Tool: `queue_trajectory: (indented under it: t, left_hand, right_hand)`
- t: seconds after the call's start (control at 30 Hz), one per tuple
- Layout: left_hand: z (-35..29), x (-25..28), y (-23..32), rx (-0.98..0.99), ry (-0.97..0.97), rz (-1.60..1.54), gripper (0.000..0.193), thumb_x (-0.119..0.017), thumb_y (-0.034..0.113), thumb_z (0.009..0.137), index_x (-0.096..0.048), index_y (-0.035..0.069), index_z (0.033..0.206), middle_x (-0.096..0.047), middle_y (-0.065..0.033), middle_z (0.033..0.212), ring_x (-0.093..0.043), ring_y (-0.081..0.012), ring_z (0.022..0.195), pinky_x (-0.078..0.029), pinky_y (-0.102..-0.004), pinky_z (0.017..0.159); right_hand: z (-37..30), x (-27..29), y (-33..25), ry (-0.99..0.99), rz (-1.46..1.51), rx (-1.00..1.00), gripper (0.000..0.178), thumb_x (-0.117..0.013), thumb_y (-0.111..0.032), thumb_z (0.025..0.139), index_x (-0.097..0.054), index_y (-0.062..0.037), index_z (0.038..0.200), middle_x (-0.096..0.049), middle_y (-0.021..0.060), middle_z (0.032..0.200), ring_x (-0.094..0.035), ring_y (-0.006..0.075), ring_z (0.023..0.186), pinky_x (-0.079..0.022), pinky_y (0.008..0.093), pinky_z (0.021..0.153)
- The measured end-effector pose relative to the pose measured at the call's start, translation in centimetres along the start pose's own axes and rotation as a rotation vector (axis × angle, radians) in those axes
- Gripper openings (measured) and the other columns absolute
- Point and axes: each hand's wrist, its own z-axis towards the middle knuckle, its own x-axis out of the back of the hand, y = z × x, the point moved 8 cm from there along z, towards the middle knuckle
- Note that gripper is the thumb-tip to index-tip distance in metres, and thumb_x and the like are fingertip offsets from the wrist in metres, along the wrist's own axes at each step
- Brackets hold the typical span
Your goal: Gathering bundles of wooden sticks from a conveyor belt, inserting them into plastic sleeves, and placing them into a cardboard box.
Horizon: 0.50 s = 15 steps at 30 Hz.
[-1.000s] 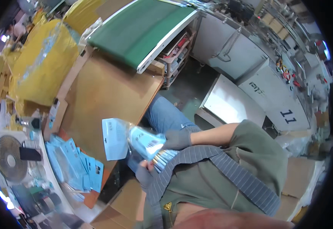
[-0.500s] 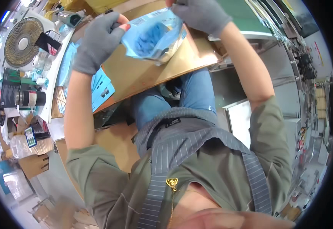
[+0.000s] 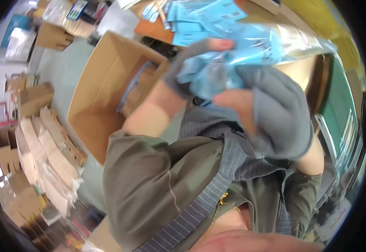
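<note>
A clear plastic bag [image 3: 267, 44], blue over much of its length, stretches across the work table in front of me. Its gathered blue end is bunched between my two grey-gloved hands, whose fingertips are bare. My left hand [image 3: 187, 63] curls round this end from the left, fingers closed on it. From the right, my right hand [image 3: 275, 109] clasps it, the near fingers blurred by motion. What the bag holds is hard to make out. Flat blue cards [image 3: 189, 27] lie on the table just beyond my left hand.
A large open cardboard box [image 3: 94, 96] with flat brown cardboard inside stands on the floor at my left. Farther left are more cartons [image 3: 36, 98] and long wrapped bundles [image 3: 50, 155]. A green surface [image 3: 338, 101] lies at the right, yellow material [image 3: 334, 21] behind it.
My view has swung left, bringing the open box in. Both hands have come nearer my body and closer together. The bag's opening, earlier held spread, is now bunched up.
</note>
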Motion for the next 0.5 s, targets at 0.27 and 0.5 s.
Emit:
queue_trajectory:
  t: [0.27, 0.5]
  left_hand:
    - [-25.1, 15.1, 9.7, -0.507, 0.723, 0.243, 0.048, -0.062, 0.026, 0.084, -0.047, -0.006, 0.117, -0.062, -0.0196, 0.091, -0.062, -0.0177, 0.061, -0.051, -0.0219, 0.045]
    - [-29.0, 37.9, 0.7, -0.290, 0.933, -0.164, 0.042, -0.068, 0.016, 0.079, -0.051, 0.004, 0.115, -0.061, -0.0123, 0.105, -0.062, -0.0237, 0.093, -0.054, -0.0349, 0.081]
  right_hand:
    - [1.0, -1.2, 2.9, -0.089, 0.005, -0.176, 0.036, -0.055, -0.012, 0.085, -0.055, 0.0061, 0.117, -0.057, 0.0218, 0.119, -0.057, 0.0297, 0.108, -0.040, 0.0371, 0.096]
    - [-3.3, -2.5, 8.8, -0.015, 0.131, -0.582, 0.042, -0.052, -0.015, 0.091, -0.048, 0.0042, 0.128, -0.054, 0.0153, 0.126, -0.054, 0.0230, 0.111, -0.038, 0.0332, 0.097]
